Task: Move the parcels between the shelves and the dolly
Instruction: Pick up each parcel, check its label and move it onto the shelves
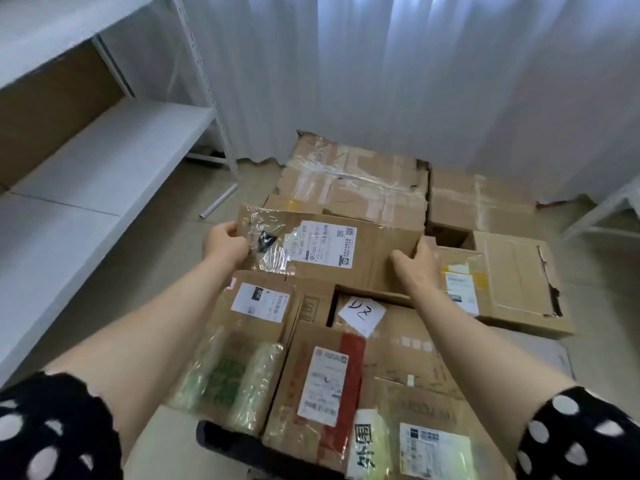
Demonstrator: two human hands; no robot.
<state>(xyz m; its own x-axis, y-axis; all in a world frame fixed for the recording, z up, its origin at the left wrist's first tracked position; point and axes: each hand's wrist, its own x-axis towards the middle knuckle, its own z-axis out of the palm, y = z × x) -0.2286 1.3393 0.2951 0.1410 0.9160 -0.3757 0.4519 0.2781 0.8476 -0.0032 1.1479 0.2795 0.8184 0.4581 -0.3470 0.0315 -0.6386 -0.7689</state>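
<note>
Held level above the heap: a flat, oblong cardboard box (374, 258), white printed label on top. Gripped at the end with crinkled clear tape by the left hand (227, 245), clasped round the plain brown end by the right hand (415, 268). Underneath, creased brown parcels (322, 386), some sheathed in glossy bubble wrap, stacked on the black dolly (214, 438). To the left, smooth white metal shelves (104, 161); behind, a pleated white curtain (381, 64).

Left hand (227, 245) and right hand (417, 268) grip a labelled parcel (346, 251).
</note>
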